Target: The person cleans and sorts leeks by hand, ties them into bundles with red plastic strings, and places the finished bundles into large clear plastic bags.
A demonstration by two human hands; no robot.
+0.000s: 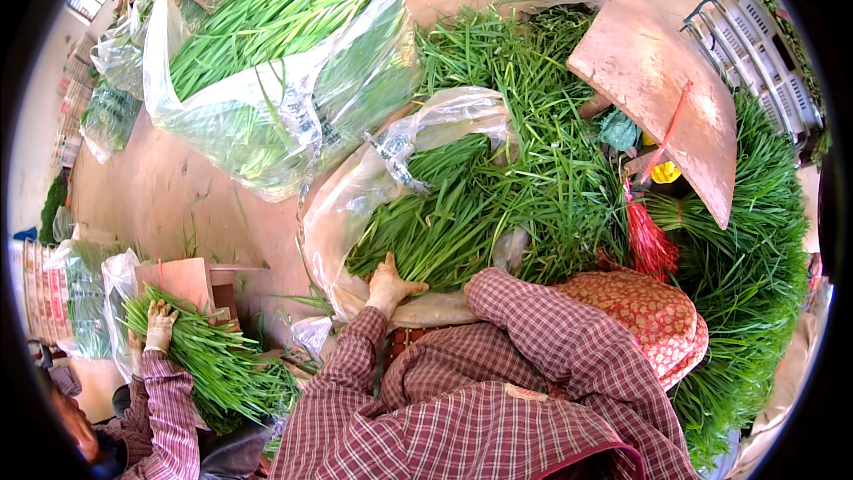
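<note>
My left hand (389, 288), in a pale glove, rests at the near edge of a clear plastic bag (333, 236). Its thumb and a finger are spread apart against the long green garlic chives (426, 209) lying in the bag, with nothing gripped between them. My right forearm (560, 311) bends inward across my front. Its cuff ends at the near side of the same bag, and the right hand and its fingers are hidden. Loose chives (542, 160) spill over beyond the bag's right side.
A large clear bag full of chives (267, 44) stands far left. At right are a tilted wooden board (662, 89), red ties (651, 236), a patterned red cushion (631, 311) and a big chive heap (755, 302). At lower left, a co-worker's gloved hand (161, 327) handles a chive bunch (218, 364).
</note>
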